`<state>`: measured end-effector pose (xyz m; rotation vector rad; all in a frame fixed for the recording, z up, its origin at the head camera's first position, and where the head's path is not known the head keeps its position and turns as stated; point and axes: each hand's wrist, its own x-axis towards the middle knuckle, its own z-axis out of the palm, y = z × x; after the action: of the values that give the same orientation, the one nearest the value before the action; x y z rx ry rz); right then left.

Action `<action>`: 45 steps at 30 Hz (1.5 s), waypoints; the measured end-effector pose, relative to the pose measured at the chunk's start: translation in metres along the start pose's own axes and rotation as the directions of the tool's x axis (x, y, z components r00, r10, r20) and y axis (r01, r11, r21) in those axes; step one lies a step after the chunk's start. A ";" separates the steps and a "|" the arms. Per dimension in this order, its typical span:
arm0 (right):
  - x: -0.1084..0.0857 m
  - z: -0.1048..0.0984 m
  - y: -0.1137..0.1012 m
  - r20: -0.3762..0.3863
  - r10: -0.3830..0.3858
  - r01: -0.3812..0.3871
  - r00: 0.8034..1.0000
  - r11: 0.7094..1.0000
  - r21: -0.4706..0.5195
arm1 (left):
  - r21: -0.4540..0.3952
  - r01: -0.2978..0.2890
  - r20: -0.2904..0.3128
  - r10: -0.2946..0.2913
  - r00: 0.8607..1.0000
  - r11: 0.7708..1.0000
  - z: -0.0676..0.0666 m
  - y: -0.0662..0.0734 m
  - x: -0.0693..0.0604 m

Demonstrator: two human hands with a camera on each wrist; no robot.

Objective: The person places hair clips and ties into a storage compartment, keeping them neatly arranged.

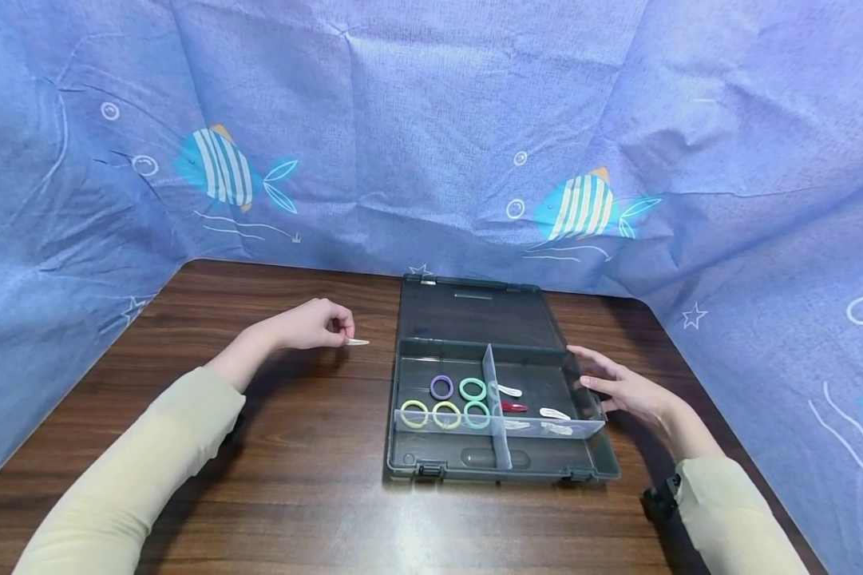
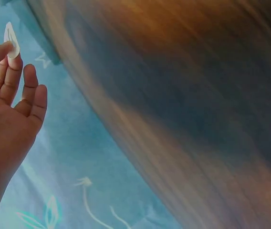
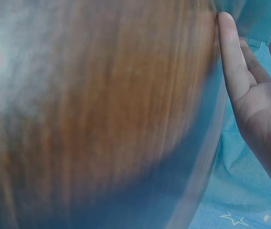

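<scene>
In the head view my left hand (image 1: 314, 324) is over the table, left of the dark plastic case (image 1: 395, 447). It pinches a white snap hair clip (image 1: 358, 342) between thumb and fingertips; the left wrist view shows the clip (image 2: 11, 40) pointing up from them. My right hand (image 1: 635, 393) is at the case's right side, fingers extended and touching its wall. The case is open. Its back left compartment holds a purple hair ring (image 1: 441, 377), green rings (image 1: 472, 380) and yellow rings (image 1: 413, 402). To the right lie several white clips (image 1: 555, 414) and a red clip (image 1: 513, 407).
The lid (image 1: 474, 311) of the case lies folded back toward the curtain. Clear dividers (image 1: 490, 363) split the case into compartments. Brown wooden table (image 1: 294, 495) surrounds it. A blue curtain (image 1: 431, 120) with printed fish hangs behind the table and along its sides.
</scene>
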<state>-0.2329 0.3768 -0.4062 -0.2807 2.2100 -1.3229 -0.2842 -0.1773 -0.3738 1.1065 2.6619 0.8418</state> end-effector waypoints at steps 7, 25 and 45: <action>0.001 0.000 0.001 0.006 0.001 -0.001 1.000 1.000 0.005 | -0.015 -0.018 -0.005 0.018 1.000 1.000 -0.003 0.015 0.008; 0.000 0.001 -0.002 -0.002 0.013 -0.013 1.000 1.000 0.009 | -0.015 -0.127 -0.022 0.126 0.992 0.992 -0.013 0.063 0.032; 0.002 -0.002 -0.001 0.036 0.000 -0.003 0.999 0.997 0.073 | -0.017 -0.185 -0.025 0.185 0.982 0.983 -0.021 0.114 0.068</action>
<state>-0.2356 0.3766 -0.4049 -0.2736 2.1267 -1.3836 -0.2703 -0.0745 -0.2888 1.3643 2.5928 0.9139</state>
